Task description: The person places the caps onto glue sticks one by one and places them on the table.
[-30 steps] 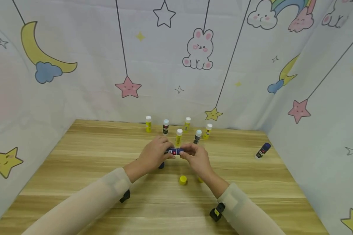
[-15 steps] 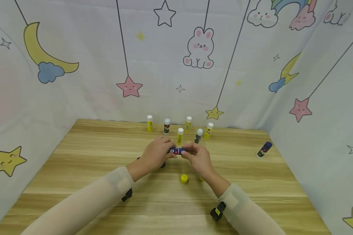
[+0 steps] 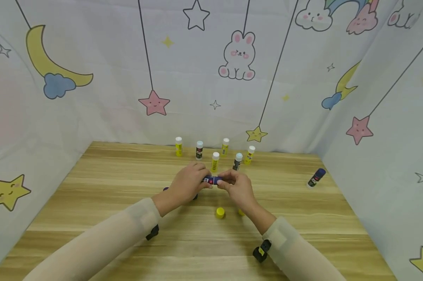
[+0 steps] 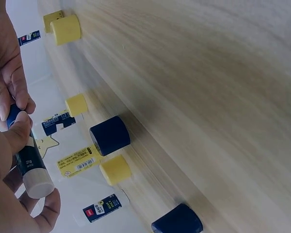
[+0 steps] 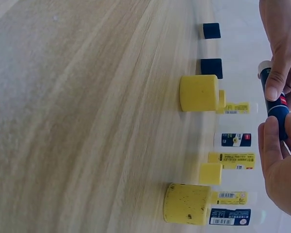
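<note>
A navy glue stick (image 3: 211,180) lies nearly level between both hands above the middle of the table. My left hand (image 3: 188,182) grips its body, and its white end (image 4: 39,183) pokes out past the fingers in the left wrist view. The right hand (image 3: 237,189) pinches the navy cap (image 5: 278,121) end with thumb and fingers. A thin pale line marks where cap and body meet. Below the hands stands a loose yellow cap (image 3: 220,213); another yellow cap (image 3: 241,212) is partly hidden by the right wrist. Navy caps (image 4: 109,135) sit near the left forearm, which partly covers them in the head view.
Several uncapped-looking glue sticks with white tops stand at the back, among them a yellow one (image 3: 215,162) and a dark one (image 3: 199,150). A navy-capped glue stick (image 3: 316,178) stands far right. Printed curtains (image 3: 183,70) enclose the wooden table (image 3: 127,171) at the back and sides.
</note>
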The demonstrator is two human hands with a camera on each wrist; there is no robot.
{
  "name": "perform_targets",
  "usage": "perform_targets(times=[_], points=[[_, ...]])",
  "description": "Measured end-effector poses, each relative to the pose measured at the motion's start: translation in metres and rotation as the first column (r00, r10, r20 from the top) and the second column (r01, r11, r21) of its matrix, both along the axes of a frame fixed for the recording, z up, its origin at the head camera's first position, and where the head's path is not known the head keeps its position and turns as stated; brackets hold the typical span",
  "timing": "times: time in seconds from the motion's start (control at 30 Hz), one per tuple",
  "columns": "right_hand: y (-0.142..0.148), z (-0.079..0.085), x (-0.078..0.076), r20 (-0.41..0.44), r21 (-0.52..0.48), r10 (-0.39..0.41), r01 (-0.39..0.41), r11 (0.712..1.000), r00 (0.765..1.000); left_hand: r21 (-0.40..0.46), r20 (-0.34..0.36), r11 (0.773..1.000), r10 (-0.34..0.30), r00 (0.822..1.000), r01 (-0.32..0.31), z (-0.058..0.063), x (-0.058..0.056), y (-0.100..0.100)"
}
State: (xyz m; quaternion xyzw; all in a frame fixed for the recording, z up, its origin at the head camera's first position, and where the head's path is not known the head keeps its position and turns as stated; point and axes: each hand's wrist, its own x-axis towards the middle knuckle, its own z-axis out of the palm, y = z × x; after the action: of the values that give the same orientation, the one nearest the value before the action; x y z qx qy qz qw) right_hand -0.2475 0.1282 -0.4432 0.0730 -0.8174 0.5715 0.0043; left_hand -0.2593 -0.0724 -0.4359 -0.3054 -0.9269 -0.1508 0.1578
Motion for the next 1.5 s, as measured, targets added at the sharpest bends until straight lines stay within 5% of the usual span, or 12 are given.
perform_targets(times=[0.53, 1.2, 1.5], points=[[0.001, -0.001, -0.001, 0.012, 0.001, 0.004, -0.004, 1.0, 1.0, 0.08, 0.015, 0.997, 0.005, 1.0, -0.006, -0.003, 0.0, 0.005], [0.009, -0.005, 0.0, 0.035, -0.07, 0.014, -0.012, 0.997, 0.999, 0.041, 0.11, 0.999, -0.017, 0.994, 0.013, 0.003, -0.002, 0.006], [0.019, -0.004, -0.001, 0.026, -0.044, -0.004, 0.005, 0.999, 1.0, -0.051, 0.088, 0.998, 0.042, 0.995, -0.037, 0.0, -0.011, 0.0]])
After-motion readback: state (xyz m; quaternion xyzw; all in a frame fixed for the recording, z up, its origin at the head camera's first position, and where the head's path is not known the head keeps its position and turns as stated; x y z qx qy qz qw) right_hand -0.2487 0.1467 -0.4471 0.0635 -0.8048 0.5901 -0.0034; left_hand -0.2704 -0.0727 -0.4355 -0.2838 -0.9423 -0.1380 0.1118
